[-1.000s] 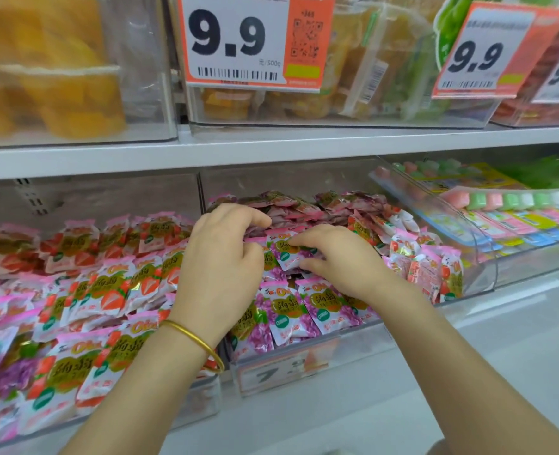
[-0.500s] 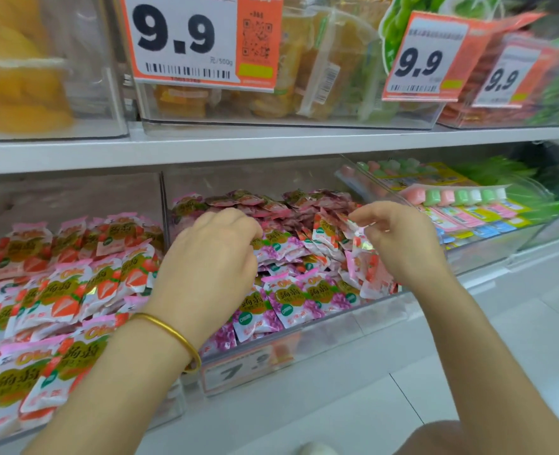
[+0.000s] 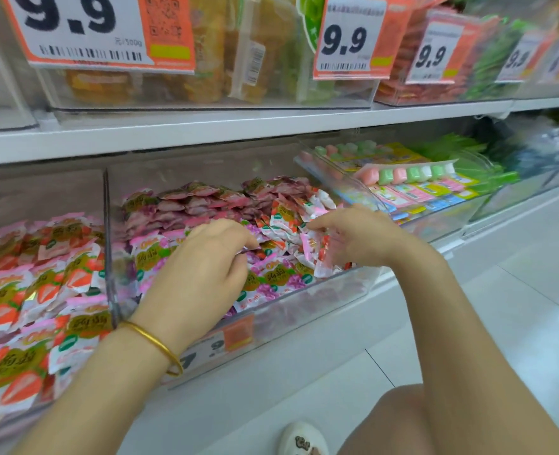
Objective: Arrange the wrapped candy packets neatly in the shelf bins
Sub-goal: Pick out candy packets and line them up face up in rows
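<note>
Candy packets (image 3: 206, 205): wrapped sweets heaped in the clear middle bin (image 3: 304, 310) on the lower shelf, mostly purple-printed, with red-printed ones mixed in at its right end.
Right fingers (image 3: 314, 224): curled, index tip pointing left, clutching a bunch of red strawberry packets (image 3: 319, 257) just above the bin's front right corner.
Right hand (image 3: 363, 241): knuckles up, well inside the bin, close to its right wall.
Left fingers (image 3: 238, 238): curled down, tips among the purple packets (image 3: 278, 280) at the bin's centre; whether they pinch 1 cannot be told.
Left hand (image 3: 202, 270): just left of the right hand, a gold bangle (image 3: 156, 343) on the wrist.
Held bunch: jumbled, long sides roughly upright, hanging below the palm.
Key relation: matching strawberry packets fill the left bin (image 3: 25, 195), so the bunch's likely home lies left of the right fingers, past the left hand, which is the nearer hand to it.
In the way: the left hand itself and the clear divider (image 3: 109, 241) between the 2 bins; a crossing would probably need a lift over both, or a hand-over.
Risk: slick wrappers could slip from a loose clutch.
Around: pastel sweets in the right bin (image 3: 337, 182), 9.9 price tags (image 3: 350, 37) on the shelf above, a white shoe (image 3: 301, 438) on the floor.
</note>
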`<state>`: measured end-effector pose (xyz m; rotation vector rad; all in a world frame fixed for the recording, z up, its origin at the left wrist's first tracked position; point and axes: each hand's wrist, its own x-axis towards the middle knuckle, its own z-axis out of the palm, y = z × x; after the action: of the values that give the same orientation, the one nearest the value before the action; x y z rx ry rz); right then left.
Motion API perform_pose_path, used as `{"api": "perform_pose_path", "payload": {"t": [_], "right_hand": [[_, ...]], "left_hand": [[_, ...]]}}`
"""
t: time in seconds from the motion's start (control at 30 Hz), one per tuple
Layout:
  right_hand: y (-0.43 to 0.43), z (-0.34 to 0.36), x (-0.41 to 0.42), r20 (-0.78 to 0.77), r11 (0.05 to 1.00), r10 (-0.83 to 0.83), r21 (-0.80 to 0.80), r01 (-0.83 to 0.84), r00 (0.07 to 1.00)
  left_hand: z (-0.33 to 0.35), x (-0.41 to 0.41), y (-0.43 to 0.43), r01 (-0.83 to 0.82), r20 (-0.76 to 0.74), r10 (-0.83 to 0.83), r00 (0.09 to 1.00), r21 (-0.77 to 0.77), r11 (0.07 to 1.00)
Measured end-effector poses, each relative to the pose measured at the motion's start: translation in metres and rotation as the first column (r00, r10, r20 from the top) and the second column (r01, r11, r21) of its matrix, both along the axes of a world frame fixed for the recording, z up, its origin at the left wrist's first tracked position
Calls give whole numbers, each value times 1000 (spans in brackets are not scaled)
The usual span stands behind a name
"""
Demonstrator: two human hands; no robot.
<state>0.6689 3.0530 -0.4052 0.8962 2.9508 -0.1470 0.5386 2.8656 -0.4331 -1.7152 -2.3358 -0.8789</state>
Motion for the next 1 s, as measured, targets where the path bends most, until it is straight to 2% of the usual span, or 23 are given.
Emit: {"api": "perform_pose_path", "payload": {"t": [0.13, 0.23, 0.37, 0.43, 0.5, 0.57, 0.63, 0.7, 0.77, 0.8, 0.9, 1.0], "right_hand": [[1, 0, -3, -110, 998, 41, 45, -36, 993], [3, 2, -5, -319, 998, 57, 43, -46, 946], [-4, 5, -11, -699, 962, -27, -212, -170, 715], [-15, 8, -16, -794, 880, -122, -364, -305, 595], [-27, 8, -23, -809, 753, -207, -490, -439, 550], [-39, 4, -33, -794, 684, -215, -538, -493, 569], [-50, 0, -44, -774, 605, -239, -591, -534, 587], [-59, -3, -51, -714, 456, -315, -692, -560, 626], [-65, -3, -56, -624, 279, -375, -782, -558, 686], [-69, -3, -58, -591, 221, -393, -805, -551, 705], [-79, -2, -67, -530, 148, -453, -838, -525, 717], [-91, 0, -75, -475, 145, -487, -871, -469, 733]], "left_hand": [[-2, 0, -3, -10, 17, 10, 1000, -5, 1000], [-2, 2, -4, -17, 43, 17, 999, 4, 1000], [3, 9, -2, -46, 193, 32, 981, 69, 997], [9, 12, -2, -86, 357, 34, 934, 129, 988], [13, 12, -1, -106, 527, -3, 850, 175, 979], [16, 10, -3, -125, 593, -26, 805, 212, 969], [19, 6, -9, -178, 553, 10, 833, 251, 951], [23, 1, -17, -232, 500, 78, 863, 255, 939], [28, -3, -27, -229, 485, 72, 872, 272, 935], [30, -3, -32, -215, 484, 54, 873, 283, 935], [35, 0, -48, -215, 485, 28, 874, 335, 917], [37, -2, -64, -268, 558, -16, 829, 423, 866]]}}
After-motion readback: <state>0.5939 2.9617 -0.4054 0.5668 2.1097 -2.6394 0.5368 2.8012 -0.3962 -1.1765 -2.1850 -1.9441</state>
